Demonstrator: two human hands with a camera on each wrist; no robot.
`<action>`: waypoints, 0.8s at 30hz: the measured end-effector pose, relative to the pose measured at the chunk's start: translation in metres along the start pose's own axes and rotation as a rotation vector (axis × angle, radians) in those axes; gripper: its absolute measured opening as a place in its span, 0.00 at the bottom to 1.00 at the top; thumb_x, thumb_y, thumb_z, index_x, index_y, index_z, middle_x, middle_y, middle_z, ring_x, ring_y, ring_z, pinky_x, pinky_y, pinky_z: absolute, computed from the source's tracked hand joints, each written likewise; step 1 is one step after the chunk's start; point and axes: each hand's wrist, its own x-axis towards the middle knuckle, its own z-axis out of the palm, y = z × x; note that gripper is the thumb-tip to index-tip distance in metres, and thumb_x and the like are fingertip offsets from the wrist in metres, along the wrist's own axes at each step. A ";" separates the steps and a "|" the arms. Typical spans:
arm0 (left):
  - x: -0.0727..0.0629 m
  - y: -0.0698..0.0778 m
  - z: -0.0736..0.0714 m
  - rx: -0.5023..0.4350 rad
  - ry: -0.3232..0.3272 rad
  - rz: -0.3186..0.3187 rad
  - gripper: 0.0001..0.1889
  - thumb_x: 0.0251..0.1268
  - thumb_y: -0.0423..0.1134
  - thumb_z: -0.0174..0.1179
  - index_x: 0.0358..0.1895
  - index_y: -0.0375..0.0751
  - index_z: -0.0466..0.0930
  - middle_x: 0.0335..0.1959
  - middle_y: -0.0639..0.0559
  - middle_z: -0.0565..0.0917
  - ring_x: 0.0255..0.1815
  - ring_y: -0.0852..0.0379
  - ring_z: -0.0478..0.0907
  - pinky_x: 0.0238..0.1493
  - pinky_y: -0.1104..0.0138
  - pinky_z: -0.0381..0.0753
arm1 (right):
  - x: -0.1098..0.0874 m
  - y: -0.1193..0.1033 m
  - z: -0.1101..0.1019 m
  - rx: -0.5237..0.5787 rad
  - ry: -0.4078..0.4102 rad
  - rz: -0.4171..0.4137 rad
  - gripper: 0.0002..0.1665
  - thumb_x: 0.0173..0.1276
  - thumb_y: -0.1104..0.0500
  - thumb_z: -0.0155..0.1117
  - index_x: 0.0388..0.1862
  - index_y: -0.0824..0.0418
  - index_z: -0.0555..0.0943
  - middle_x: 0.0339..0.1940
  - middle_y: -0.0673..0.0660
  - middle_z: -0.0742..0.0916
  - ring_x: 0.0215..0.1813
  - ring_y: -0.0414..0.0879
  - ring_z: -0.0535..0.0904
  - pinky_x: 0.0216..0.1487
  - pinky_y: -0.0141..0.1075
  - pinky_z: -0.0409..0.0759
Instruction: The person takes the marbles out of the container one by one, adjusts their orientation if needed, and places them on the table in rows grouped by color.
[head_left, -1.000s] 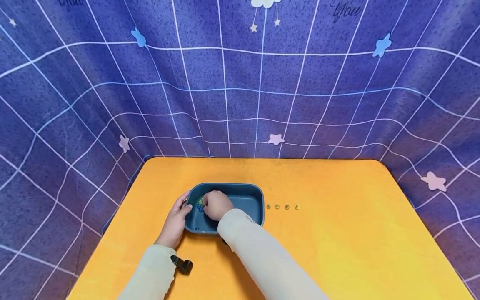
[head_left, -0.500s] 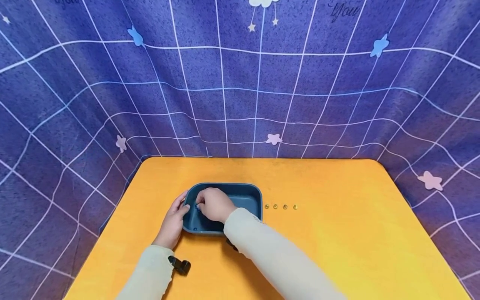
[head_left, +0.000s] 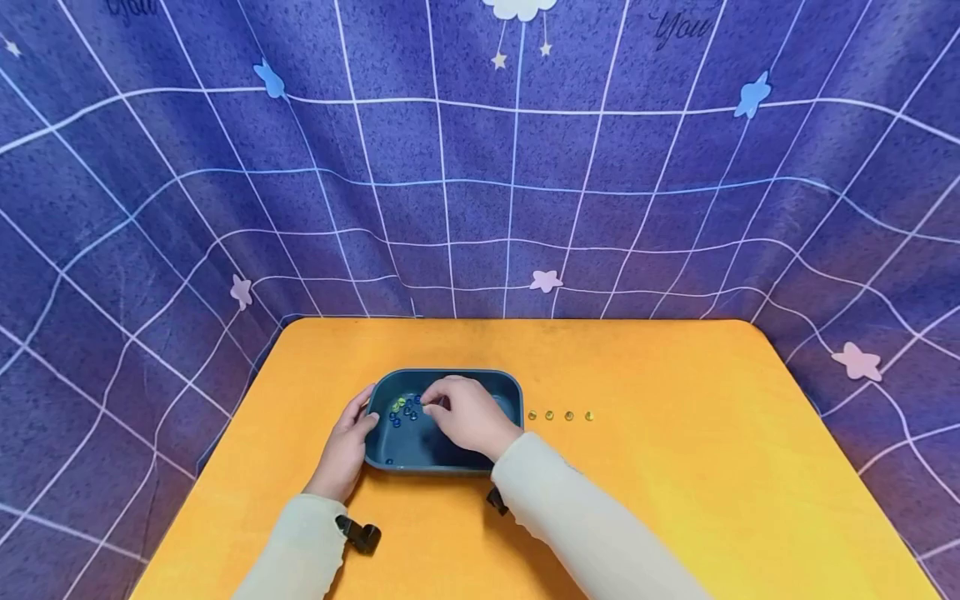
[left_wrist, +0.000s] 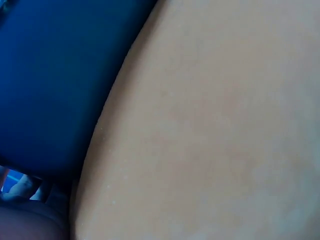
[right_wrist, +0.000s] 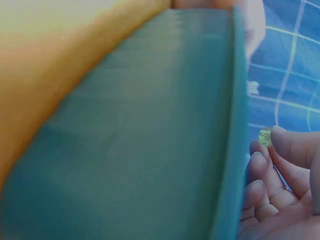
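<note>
My left hand [head_left: 347, 446] grips the left end of a dark blue-green bin [head_left: 442, 469], its thumb over the rim and fingers along the outer wall. Above the inside of the bin, my right hand [head_left: 472, 417] pinches a small yellow faceted gem [right_wrist: 265, 137] between thumb and forefinger, seen in the right wrist view. Left of that hand, several blue gems [head_left: 397, 422] and some yellow ones [head_left: 399, 403] lie loose on the bin's floor. One dark blue gem [head_left: 389, 462] sits apart in the front left corner. The right forearm hides part of the bin's right end.
Several yellow gems [head_left: 550, 415] form a straight, spaced row on the orange table [head_left: 675, 483], just right of the bin. A blue curtain [head_left: 480, 208] with grid lines and stars hangs behind the table and along both sides.
My right hand has lifted and moved right from the pile of gems, with a yellow gem in its pinch. The gems in the bin now show more fully. The left hand keeps its grip.
</note>
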 end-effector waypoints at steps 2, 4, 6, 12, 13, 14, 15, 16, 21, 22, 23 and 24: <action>0.001 -0.001 0.000 -0.002 0.005 0.005 0.29 0.86 0.40 0.43 0.84 0.57 0.53 0.84 0.54 0.52 0.83 0.53 0.45 0.80 0.53 0.46 | -0.008 0.004 -0.007 0.014 0.024 0.002 0.07 0.77 0.55 0.64 0.49 0.50 0.88 0.43 0.42 0.84 0.39 0.37 0.77 0.43 0.33 0.79; 0.001 -0.002 0.000 -0.005 0.008 0.009 0.29 0.86 0.39 0.43 0.84 0.56 0.53 0.84 0.54 0.52 0.83 0.53 0.45 0.80 0.53 0.46 | -0.015 0.008 -0.014 0.030 0.045 0.006 0.08 0.77 0.55 0.65 0.49 0.49 0.88 0.43 0.42 0.84 0.39 0.38 0.78 0.42 0.34 0.80; 0.002 -0.003 -0.001 -0.001 0.008 0.012 0.29 0.86 0.39 0.43 0.84 0.56 0.53 0.84 0.53 0.52 0.83 0.52 0.45 0.80 0.53 0.45 | -0.022 0.014 -0.021 0.051 0.068 0.008 0.08 0.77 0.56 0.65 0.49 0.50 0.88 0.43 0.43 0.85 0.38 0.39 0.78 0.41 0.35 0.80; 0.000 -0.001 -0.002 0.004 0.006 0.012 0.29 0.86 0.40 0.43 0.84 0.57 0.52 0.84 0.54 0.50 0.84 0.52 0.42 0.81 0.52 0.44 | -0.037 0.034 -0.032 0.151 0.141 0.040 0.07 0.76 0.57 0.66 0.49 0.50 0.88 0.43 0.42 0.85 0.38 0.43 0.78 0.41 0.38 0.81; 0.001 -0.002 -0.002 0.002 0.007 0.011 0.29 0.86 0.40 0.43 0.84 0.57 0.52 0.84 0.55 0.50 0.84 0.52 0.42 0.81 0.52 0.44 | -0.041 0.038 -0.034 0.172 0.154 0.042 0.07 0.76 0.57 0.66 0.49 0.50 0.88 0.43 0.43 0.85 0.39 0.43 0.78 0.42 0.38 0.81; 0.001 -0.002 -0.003 0.004 0.007 0.011 0.29 0.86 0.40 0.43 0.84 0.57 0.52 0.84 0.54 0.50 0.84 0.52 0.42 0.81 0.52 0.44 | -0.044 0.041 -0.036 0.193 0.170 0.039 0.07 0.75 0.57 0.67 0.48 0.50 0.88 0.44 0.43 0.86 0.40 0.43 0.79 0.43 0.38 0.81; 0.001 -0.002 -0.002 0.003 0.007 0.009 0.29 0.86 0.40 0.43 0.84 0.56 0.52 0.84 0.54 0.50 0.84 0.52 0.42 0.81 0.52 0.44 | -0.047 0.045 -0.038 0.206 0.185 0.038 0.07 0.75 0.58 0.67 0.48 0.50 0.88 0.44 0.44 0.86 0.40 0.43 0.79 0.44 0.38 0.81; 0.001 -0.002 -0.002 0.003 0.007 0.009 0.29 0.86 0.40 0.43 0.84 0.56 0.52 0.84 0.54 0.50 0.84 0.52 0.42 0.81 0.52 0.44 | -0.051 0.047 -0.041 0.223 0.200 0.038 0.07 0.75 0.58 0.68 0.48 0.51 0.88 0.44 0.45 0.86 0.40 0.43 0.79 0.44 0.38 0.82; 0.003 -0.003 0.000 -0.008 0.015 0.012 0.29 0.85 0.39 0.43 0.84 0.55 0.53 0.84 0.54 0.51 0.84 0.53 0.43 0.81 0.53 0.45 | -0.066 0.057 -0.052 0.254 0.269 0.039 0.07 0.72 0.60 0.70 0.47 0.52 0.89 0.41 0.47 0.87 0.39 0.45 0.79 0.42 0.37 0.80; 0.002 -0.003 0.000 -0.010 0.016 0.014 0.29 0.85 0.39 0.43 0.84 0.54 0.53 0.84 0.54 0.51 0.84 0.53 0.43 0.81 0.53 0.45 | -0.069 0.060 -0.054 0.251 0.276 0.041 0.07 0.72 0.60 0.70 0.47 0.53 0.89 0.41 0.47 0.87 0.39 0.45 0.79 0.41 0.36 0.80; 0.003 -0.003 0.001 -0.014 0.016 0.013 0.29 0.85 0.38 0.43 0.84 0.55 0.53 0.84 0.54 0.51 0.84 0.53 0.43 0.81 0.53 0.45 | -0.072 0.062 -0.056 0.241 0.280 0.047 0.07 0.72 0.60 0.70 0.47 0.53 0.90 0.40 0.47 0.86 0.39 0.45 0.78 0.41 0.36 0.79; 0.002 -0.003 0.002 -0.012 0.013 0.013 0.29 0.85 0.38 0.43 0.84 0.54 0.53 0.84 0.54 0.51 0.84 0.53 0.43 0.81 0.53 0.45 | -0.076 0.065 -0.057 0.225 0.282 0.057 0.07 0.72 0.60 0.70 0.47 0.52 0.90 0.39 0.46 0.86 0.38 0.45 0.78 0.40 0.36 0.79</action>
